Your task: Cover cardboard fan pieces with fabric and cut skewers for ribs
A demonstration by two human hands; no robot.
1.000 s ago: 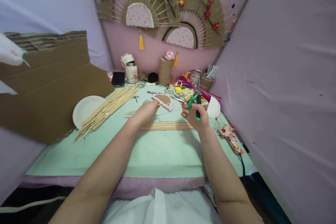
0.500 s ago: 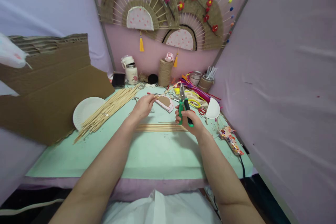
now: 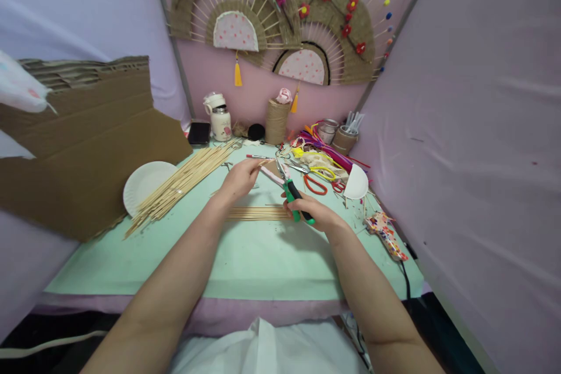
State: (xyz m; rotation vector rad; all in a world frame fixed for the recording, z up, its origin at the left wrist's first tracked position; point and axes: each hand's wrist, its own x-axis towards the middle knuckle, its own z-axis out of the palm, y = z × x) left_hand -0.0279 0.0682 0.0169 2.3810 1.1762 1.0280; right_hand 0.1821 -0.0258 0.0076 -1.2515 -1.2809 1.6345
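My right hand is closed round the green handles of a pair of cutters, whose jaws point up and left toward my left hand. My left hand pinches a thin wooden stick near its end, just left of the jaws. Below both hands a short row of cut sticks lies flat on the green mat. A cardboard and pink fan piece lies just behind the cutters.
A long bundle of bamboo skewers runs diagonally at left beside a white paper plate and a cardboard sheet. Red scissors, pipe cleaners, a twine roll, a jar and a glue gun crowd the back and right.
My right hand has brought the cutters down and to the left, tilting their jaws toward the stick in my left hand. My left hand rose slightly from the mat, then held its place.
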